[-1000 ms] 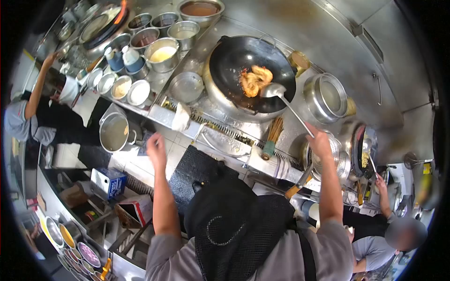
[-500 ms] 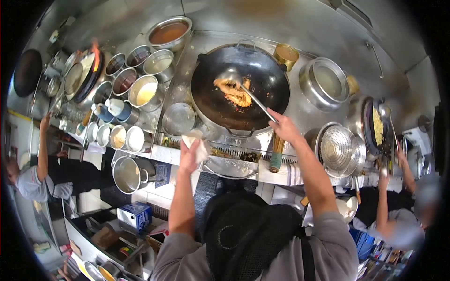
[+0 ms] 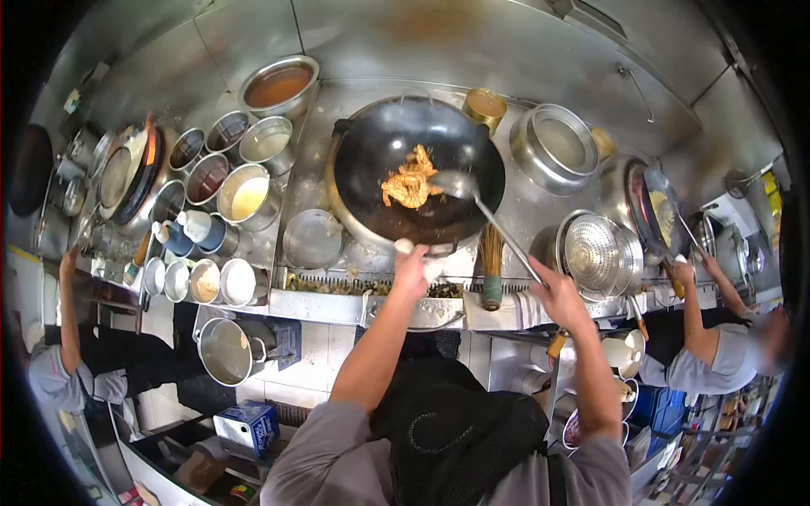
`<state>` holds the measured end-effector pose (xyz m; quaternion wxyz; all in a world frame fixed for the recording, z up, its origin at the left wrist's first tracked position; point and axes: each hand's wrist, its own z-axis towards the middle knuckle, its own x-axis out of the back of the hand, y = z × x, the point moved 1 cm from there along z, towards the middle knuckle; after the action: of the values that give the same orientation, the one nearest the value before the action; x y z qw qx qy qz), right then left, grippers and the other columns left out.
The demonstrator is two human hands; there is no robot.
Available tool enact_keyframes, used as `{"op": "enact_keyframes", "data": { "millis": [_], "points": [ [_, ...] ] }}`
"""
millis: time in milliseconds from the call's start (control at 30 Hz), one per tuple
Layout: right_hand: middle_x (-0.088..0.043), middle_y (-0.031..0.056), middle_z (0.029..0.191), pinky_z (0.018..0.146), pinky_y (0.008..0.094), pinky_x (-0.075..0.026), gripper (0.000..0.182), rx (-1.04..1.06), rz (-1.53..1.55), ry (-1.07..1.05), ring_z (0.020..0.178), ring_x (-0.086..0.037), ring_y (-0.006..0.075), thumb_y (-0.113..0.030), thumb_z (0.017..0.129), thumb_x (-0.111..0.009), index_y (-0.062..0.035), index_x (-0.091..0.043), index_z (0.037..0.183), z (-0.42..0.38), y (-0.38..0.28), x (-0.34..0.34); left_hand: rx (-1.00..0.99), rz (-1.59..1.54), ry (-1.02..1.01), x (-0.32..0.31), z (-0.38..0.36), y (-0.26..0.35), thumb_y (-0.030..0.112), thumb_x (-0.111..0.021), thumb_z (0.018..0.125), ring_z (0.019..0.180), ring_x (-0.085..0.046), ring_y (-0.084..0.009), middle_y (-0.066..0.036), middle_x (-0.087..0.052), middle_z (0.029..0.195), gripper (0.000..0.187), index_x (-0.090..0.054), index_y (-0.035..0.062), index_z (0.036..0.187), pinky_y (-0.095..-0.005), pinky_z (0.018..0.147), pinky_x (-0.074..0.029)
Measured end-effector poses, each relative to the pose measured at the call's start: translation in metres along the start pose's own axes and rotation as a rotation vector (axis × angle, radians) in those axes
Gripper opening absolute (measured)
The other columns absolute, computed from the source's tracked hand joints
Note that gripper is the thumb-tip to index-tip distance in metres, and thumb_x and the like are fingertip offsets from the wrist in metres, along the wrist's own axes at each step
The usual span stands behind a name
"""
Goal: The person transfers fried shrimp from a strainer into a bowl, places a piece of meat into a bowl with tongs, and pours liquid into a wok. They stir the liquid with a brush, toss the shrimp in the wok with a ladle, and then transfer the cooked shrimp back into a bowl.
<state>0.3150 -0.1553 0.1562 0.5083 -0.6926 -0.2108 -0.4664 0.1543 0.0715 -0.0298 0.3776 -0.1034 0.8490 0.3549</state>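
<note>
Gripping the long-handled steel ladle (image 3: 456, 184), the right hand (image 3: 553, 295) has its fingers clamped around the shaft; the bowl touches the golden-brown food (image 3: 410, 189) in the round black metal wok (image 3: 361, 190), mounted on the steel table (image 3: 530, 205). The left hand (image 3: 410, 274) has its fingers clamped on a crumpled white cloth (image 3: 434, 269) at the wok's near loop handle; contact with the handle itself cannot be confirmed. Expected handling: wok heavy, rigid, probably hot and oily; hold only at the loop handle, through the cloth. Ladle likely stiff, fairly light; hold well back from the bowl. Food probably soft and slippery. Obstructions: a brown bamboo brush (image 3: 491, 257) with green-wrapped grip sits right of the loop handle; a shallow round metal pan (image 3: 314, 239) may limit movement at left; a gold cylindrical can (image 3: 485, 106) stands behind, at right.
</note>
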Motion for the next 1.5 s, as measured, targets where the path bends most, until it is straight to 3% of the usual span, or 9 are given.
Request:
{"op": "enact_keyframes", "data": {
  "millis": [167, 367, 433, 533, 700, 900, 1067, 1400, 1500],
  "points": [
    [-0.066, 0.022, 0.112, 0.082, 0.04, -0.051, 0.045, -0.108, 0.074, -0.302, 0.092, -0.067, 0.0363, -0.009, 0.087, -0.065, -0.0048, -0.056, 0.132, -0.052, -0.059, 0.078, 0.181, -0.085, -0.162, 0.001, -0.08, 0.067, 0.05, -0.048, 0.096, 0.108, -0.061, -0.0379, -0.022, -0.059, 0.119, 0.061, -0.043, -0.0003, 0.13, -0.0497, 0.092, -0.053],
    [-0.064, 0.0244, 0.115, 0.086, 0.0394, -0.05, 0.044, -0.06, 0.098, -0.117, 0.1, -0.065, 0.0373, -0.008, 0.088, -0.063, -0.0035, -0.056, 0.131, -0.046, -0.048, 0.048, 0.277, -0.09, -0.378, 0.001, -0.1, 0.111, 0.064, -0.03, 0.094, 0.119, -0.053, -0.0461, -0.021, -0.055, 0.128, 0.075, -0.039, 0.0023, 0.135, -0.0616, 0.101, -0.043],
    [-0.064, 0.0243, 0.115, 0.085, 0.0394, -0.05, 0.044, -0.082, 0.13, -0.097, 0.101, -0.065, 0.037, -0.007, 0.087, -0.064, -0.0033, -0.056, 0.13, -0.04, -0.045, 0.041, 0.323, -0.095, -0.347, -0.028, -0.089, 0.111, 0.059, -0.025, 0.098, 0.116, -0.056, -0.0416, -0.02, -0.055, 0.129, 0.068, -0.042, 0.0029, 0.132, -0.0638, 0.105, -0.036],
    [-0.065, 0.0242, 0.112, 0.085, 0.0397, -0.05, 0.044, -0.056, 0.126, -0.092, 0.099, -0.065, 0.039, -0.006, 0.087, -0.064, -0.0031, -0.056, 0.13, -0.037, -0.042, 0.036, 0.301, -0.095, -0.268, -0.039, -0.08, 0.102, 0.055, -0.027, 0.1, 0.109, -0.06, -0.0403, -0.018, -0.057, 0.125, 0.061, -0.045, 0.003, 0.126, -0.0608, 0.098, -0.046],
    [-0.064, 0.0273, 0.094, 0.079, 0.0457, -0.049, 0.048, 0.033, 0.081, 0.12, 0.087, -0.063, 0.0427, -0.005, 0.084, -0.064, -0.0021, -0.055, 0.131, -0.022, 0.005, 0.007, -0.096, 0.278, 0.077, 0.006, -0.074, 0.08, 0.046, -0.034, 0.102, 0.102, -0.064, -0.0374, -0.015, -0.059, 0.118, 0.049, -0.044, 0.0031, 0.123, -0.05, 0.078, -0.059],
    [-0.064, 0.0281, 0.09, 0.074, 0.0498, -0.049, 0.045, -0.041, -0.083, 0.234, 0.081, -0.062, 0.0455, -0.009, 0.086, -0.061, -0.0036, -0.054, 0.131, -0.018, 0.008, -0.008, 0.176, -0.112, -0.071, -0.015, -0.093, 0.108, 0.045, -0.02, 0.104, 0.123, -0.049, -0.0404, -0.018, -0.05, 0.133, 0.052, -0.039, 0.0073, 0.134, -0.0576, 0.101, -0.046],
    [-0.063, 0.0264, 0.088, 0.071, 0.0519, -0.049, 0.048, -0.114, -0.09, 0.223, 0.079, -0.062, 0.0452, -0.01, 0.088, -0.06, -0.0117, -0.051, 0.135, -0.031, -0.006, -0.028, 0.239, 0.036, -0.067, -0.05, -0.072, 0.103, 0.036, -0.024, 0.106, 0.124, -0.045, -0.0463, -0.022, -0.045, 0.136, 0.044, -0.037, 0.0028, 0.132, -0.0578, 0.1, -0.047],
    [-0.063, 0.0259, 0.089, 0.073, 0.0491, -0.049, 0.049, -0.111, -0.218, 0.151, 0.08, -0.062, 0.0437, -0.009, 0.088, -0.061, -0.0086, -0.052, 0.136, -0.027, -0.018, -0.014, 0.384, -0.023, -0.176, -0.052, -0.076, 0.128, 0.022, -0.036, 0.104, 0.12, -0.04, -0.0593, -0.031, -0.04, 0.131, 0.031, -0.035, -0.0013, 0.125, -0.0525, 0.1, -0.05],
    [-0.063, 0.0268, 0.088, 0.074, 0.0501, -0.048, 0.05, -0.086, -0.212, 0.151, 0.08, -0.062, 0.0438, -0.006, 0.086, -0.061, -0.0057, -0.052, 0.135, -0.027, -0.025, -0.013, 0.528, -0.087, 0.016, -0.032, -0.043, 0.103, 0.018, -0.056, 0.094, 0.11, -0.055, -0.0496, -0.029, -0.047, 0.12, 0.031, -0.041, 0.0004, 0.115, -0.0382, 0.077, -0.062]
  ]
}}
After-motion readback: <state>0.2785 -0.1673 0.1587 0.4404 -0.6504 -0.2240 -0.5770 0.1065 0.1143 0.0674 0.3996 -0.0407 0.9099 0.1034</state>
